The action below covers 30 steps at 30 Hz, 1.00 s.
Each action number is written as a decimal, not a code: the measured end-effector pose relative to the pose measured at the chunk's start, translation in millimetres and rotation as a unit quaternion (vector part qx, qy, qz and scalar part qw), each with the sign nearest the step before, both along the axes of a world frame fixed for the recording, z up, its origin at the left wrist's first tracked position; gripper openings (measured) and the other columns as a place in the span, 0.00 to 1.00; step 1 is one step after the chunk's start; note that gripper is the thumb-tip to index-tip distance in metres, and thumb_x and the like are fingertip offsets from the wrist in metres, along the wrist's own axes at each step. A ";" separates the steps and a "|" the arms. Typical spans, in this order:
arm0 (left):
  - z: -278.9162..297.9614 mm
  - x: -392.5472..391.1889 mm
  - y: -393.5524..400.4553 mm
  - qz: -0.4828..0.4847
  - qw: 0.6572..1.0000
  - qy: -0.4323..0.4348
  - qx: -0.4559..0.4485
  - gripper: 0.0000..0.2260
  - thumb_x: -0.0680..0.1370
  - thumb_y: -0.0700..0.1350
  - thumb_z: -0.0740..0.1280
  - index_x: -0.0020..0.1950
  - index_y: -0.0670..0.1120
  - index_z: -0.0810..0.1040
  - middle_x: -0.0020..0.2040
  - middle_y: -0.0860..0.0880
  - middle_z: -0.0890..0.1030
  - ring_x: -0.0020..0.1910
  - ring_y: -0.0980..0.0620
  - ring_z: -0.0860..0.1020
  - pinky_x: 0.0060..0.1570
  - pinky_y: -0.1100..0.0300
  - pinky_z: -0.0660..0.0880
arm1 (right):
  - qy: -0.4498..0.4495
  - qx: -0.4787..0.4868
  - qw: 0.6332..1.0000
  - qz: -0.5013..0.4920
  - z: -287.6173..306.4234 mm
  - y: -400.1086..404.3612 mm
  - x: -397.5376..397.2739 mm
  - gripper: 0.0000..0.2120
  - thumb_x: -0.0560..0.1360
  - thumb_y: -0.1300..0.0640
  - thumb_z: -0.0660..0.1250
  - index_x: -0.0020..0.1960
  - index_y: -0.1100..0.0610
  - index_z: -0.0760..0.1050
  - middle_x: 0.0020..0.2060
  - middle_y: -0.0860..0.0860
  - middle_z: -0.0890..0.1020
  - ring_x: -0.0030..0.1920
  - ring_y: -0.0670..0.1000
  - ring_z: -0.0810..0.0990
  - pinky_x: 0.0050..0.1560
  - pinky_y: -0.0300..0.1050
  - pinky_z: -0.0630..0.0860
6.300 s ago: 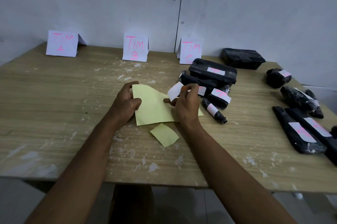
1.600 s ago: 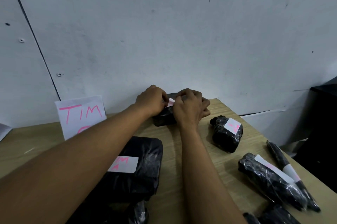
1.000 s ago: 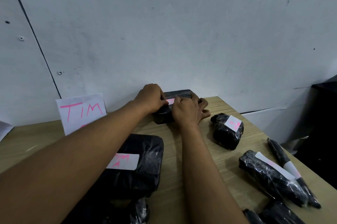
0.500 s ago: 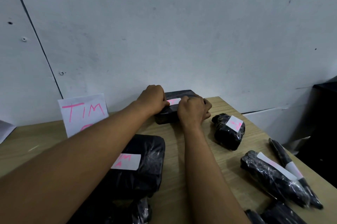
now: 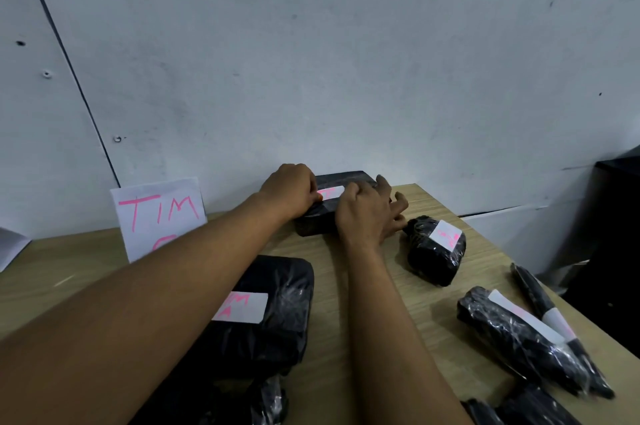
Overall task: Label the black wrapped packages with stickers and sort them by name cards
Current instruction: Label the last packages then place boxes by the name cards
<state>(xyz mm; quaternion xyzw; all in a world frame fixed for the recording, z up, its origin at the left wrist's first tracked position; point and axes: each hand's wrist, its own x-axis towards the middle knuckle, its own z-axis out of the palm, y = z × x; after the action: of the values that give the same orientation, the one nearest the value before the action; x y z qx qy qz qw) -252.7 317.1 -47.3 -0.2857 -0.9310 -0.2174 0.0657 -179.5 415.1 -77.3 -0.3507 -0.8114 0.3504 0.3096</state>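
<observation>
Presently, the black wrapped package (image 5: 341, 206) lay flat at the far edge of the wooden table (image 5: 349, 320), against the wall, with its long axis running left to right across the view. The white sticker (image 5: 331, 192) sat on its top face, aligned with that same axis. The left hand (image 5: 290, 190) rested on the left end of the package, fingers curled, with a fingertip pressing the left end of the sticker. The right hand (image 5: 367, 210) lay over the right half, thumb side at the right end of the sticker and the remaining fingers spread loosely beyond the package edge; it gripped nothing. Both hands were therefore directly on the package, neither nearer than the other. Whether the sticker was fully seated could not be confirmed, as the hands covered both ends. The "TIM" name card (image 5: 160, 217) stood to the left of the package, its lower letter partly hidden, probably a C.
</observation>
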 end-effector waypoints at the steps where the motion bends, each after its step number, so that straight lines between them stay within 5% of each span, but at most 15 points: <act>1: -0.2 0.2 0.0 -0.001 1.000 0.003 -0.003 0.09 0.76 0.48 0.71 0.51 0.44 0.84 0.52 0.44 0.82 0.52 0.46 0.79 0.52 0.53 0.76 | -0.021 0.007 1.000 0.013 -0.4 -0.4 -1.5 0.18 0.79 0.51 0.54 0.59 0.44 0.80 0.76 0.46 0.62 0.75 0.59 0.51 0.69 0.59 0.50; 8: -1.6 -1.5 0.5 -0.014 1.000 0.004 -0.026 0.10 0.78 0.46 0.68 0.56 0.44 0.83 0.56 0.43 0.80 0.55 0.45 0.77 0.56 0.52 0.74 | -0.055 -0.001 0.998 0.022 -3.0 0.1 -5.7 0.19 0.80 0.50 0.52 0.59 0.46 0.81 0.77 0.51 0.59 0.76 0.60 0.47 0.71 0.62 0.48; 13: 7.5 6.7 -4.0 -0.045 0.995 -0.070 -0.054 0.14 0.80 0.40 0.63 0.64 0.41 0.78 0.63 0.43 0.77 0.59 0.45 0.76 0.60 0.54 0.73 | -0.054 -0.002 0.998 0.026 4.7 -6.3 -2.9 0.19 0.79 0.50 0.53 0.64 0.46 0.77 0.77 0.53 0.57 0.76 0.61 0.46 0.70 0.63 0.48; 20: 44.7 51.2 -42.5 -0.093 0.990 -0.098 0.031 0.16 0.80 0.41 0.64 0.68 0.44 0.75 0.65 0.47 0.77 0.61 0.49 0.76 0.59 0.59 0.72 | 0.012 -0.007 0.996 0.087 44.3 -20.6 17.0 0.15 0.78 0.49 0.56 0.59 0.47 0.79 0.68 0.50 0.72 0.71 0.58 0.58 0.69 0.60 0.54; 30: 75.4 116.0 -125.6 -0.062 0.980 -0.086 0.169 0.08 0.79 0.45 0.67 0.58 0.51 0.79 0.59 0.53 0.79 0.51 0.55 0.79 0.40 0.66 0.69 | 0.004 -0.033 0.985 0.167 42.4 -64.0 88.1 0.12 0.78 0.49 0.59 0.51 0.49 0.81 0.51 0.50 0.82 0.61 0.59 0.72 0.66 0.59 0.64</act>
<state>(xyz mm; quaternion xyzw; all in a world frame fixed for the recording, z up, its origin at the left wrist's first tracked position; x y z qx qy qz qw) -136.7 191.5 28.2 -0.3075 -0.8637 -0.3989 0.0191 -91.4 351.1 -34.9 -0.2193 -0.8450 0.4255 0.2386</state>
